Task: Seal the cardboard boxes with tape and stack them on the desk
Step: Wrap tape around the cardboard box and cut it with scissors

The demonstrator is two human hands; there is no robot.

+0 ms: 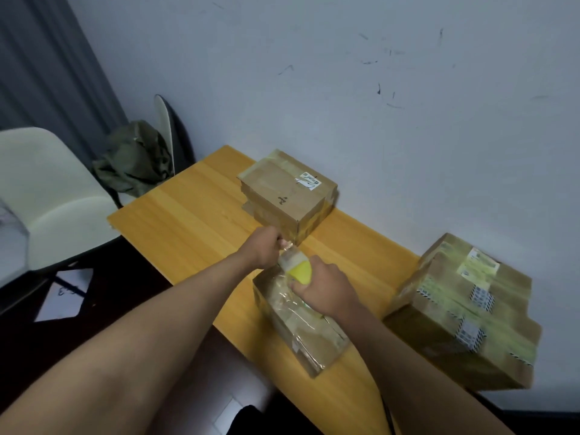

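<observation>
Nearest the camera, one long brown cardboard box [298, 321] lies on the orange wooden table [188, 215] at its near edge, its top covered in shiny clear tape; no print on it is readable. The right hand [323, 288] is above the far end of this box, fingers curled round a tape roll with a yellow core [299, 271]. The left hand [266, 249] sits just beyond and to the left, fingers pinching the free end of the clear tape strip [287, 246] pulled out from the roll, so the strip runs between the two hands. Two hands, both gripping. To the right, a stack of two brown cardboard boxes wrapped in yellowish tape [461, 312] stands at the table's right end; the upper one carries white printed labels and black-and-white patterned stickers, text too small to read. Farther back, near the wall, a second stack of flat brown cardboard boxes [287, 196] rests on the table; its exact count cannot be told. Its top bears a torn white label and a black handwritten mark, neither legible. Off the table to the left: one pale cream chair [53, 196], a second chair with an olive green bag [135, 158] on it, a grey curtain [47, 73], and the scuffed white wall [345, 89].
</observation>
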